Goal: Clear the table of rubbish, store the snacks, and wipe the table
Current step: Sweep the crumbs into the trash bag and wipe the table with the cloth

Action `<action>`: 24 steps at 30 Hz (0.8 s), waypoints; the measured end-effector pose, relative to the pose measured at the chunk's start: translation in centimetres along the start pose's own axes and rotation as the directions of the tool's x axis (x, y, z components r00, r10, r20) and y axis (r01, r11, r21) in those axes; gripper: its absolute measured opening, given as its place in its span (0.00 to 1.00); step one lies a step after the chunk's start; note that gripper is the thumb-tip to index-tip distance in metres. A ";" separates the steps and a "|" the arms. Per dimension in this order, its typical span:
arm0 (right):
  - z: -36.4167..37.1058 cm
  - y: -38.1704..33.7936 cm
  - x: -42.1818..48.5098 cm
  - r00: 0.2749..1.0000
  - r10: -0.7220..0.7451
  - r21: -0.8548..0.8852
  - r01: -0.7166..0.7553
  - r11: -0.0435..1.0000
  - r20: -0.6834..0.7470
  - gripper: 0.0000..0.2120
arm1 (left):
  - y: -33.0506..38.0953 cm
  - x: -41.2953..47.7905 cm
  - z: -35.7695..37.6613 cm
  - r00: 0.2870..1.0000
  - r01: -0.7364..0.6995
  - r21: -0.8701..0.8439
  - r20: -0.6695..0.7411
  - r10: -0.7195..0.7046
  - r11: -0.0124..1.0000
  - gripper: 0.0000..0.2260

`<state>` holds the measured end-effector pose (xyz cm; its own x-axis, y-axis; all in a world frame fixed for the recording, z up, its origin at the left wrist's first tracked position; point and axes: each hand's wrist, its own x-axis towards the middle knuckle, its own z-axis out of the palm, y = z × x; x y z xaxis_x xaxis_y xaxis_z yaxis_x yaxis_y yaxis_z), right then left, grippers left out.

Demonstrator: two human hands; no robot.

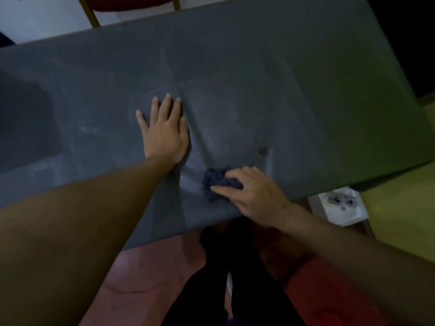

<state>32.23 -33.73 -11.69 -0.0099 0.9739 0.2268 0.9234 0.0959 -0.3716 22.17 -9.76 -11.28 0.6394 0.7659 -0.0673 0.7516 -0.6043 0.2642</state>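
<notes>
A grey table point(259, 78) fills most of the head view, its top dull with faint smears. My left hand point(164, 132) lies flat on it near the middle, fingers straight and spread. A crumpled dark blue cloth point(213, 181) sits close to the table's near edge. My right hand point(251, 194) grips the cloth from the right, with thumb and fingers curled over it. A small dark reddish spot point(263, 151) marks the surface just beyond the cloth.
A white box with grey shapes on it point(341, 205) stands on the floor below the table's near right corner. A red seat with a wooden frame point(131, 5) is beyond the far edge. My dark-clad legs point(235, 278) stand by the near edge.
</notes>
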 end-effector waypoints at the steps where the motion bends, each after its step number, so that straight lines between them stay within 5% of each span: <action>1: -0.3 1.3 0.2 0.999 0.033 -0.043 -0.034 0.999 -0.037 0.15 | 1.0 0.2 0.2 1.000 -0.025 -0.011 0.009 0.025 1.000 0.23; 3: -0.9 4.0 1.0 0.949 0.257 -0.088 -0.276 0.957 -0.186 0.16 | 3.0 0.4 0.8 0.998 -0.046 -0.009 0.045 0.046 0.999 0.25; 6: -0.7 3.8 1.4 0.782 0.546 0.013 -0.569 0.822 -0.301 0.16 | 4.1 0.3 1.8 0.995 -0.051 0.082 0.088 0.044 0.995 0.27; 10: 0.4 0.0 -0.8 0.958 0.253 -0.010 -0.256 0.967 -0.138 0.17 | 3.7 0.4 2.1 0.994 -0.057 0.102 0.099 0.047 0.993 0.27; 13: -1.0 4.1 0.5 0.970 0.202 -0.130 -0.219 0.967 -0.134 0.18 | 3.9 0.4 2.1 0.994 -0.061 0.109 0.095 0.051 0.992 0.27; 18: -2.9 10.1 4.0 0.706 0.626 -0.090 -0.684 0.724 -0.331 0.20 | 3.9 0.6 2.3 0.995 -0.050 0.110 0.097 0.039 0.993 0.27; 21: -1.4 6.6 3.2 0.814 0.514 -0.084 -0.552 0.830 -0.272 0.18 | 3.9 0.8 2.4 0.993 -0.052 0.108 0.110 0.040 0.993 0.27; 24: -1.2 5.0 1.8 0.966 0.240 -0.078 -0.248 0.966 -0.101 0.17 | 3.9 0.8 2.4 0.994 -0.051 0.110 0.097 0.041 0.993 0.27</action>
<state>37.30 -31.71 -12.02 0.2508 0.9425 0.2210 0.9242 -0.1651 -0.3445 26.02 -12.06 -12.60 0.6820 0.7159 -0.1492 0.7312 -0.6631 0.1601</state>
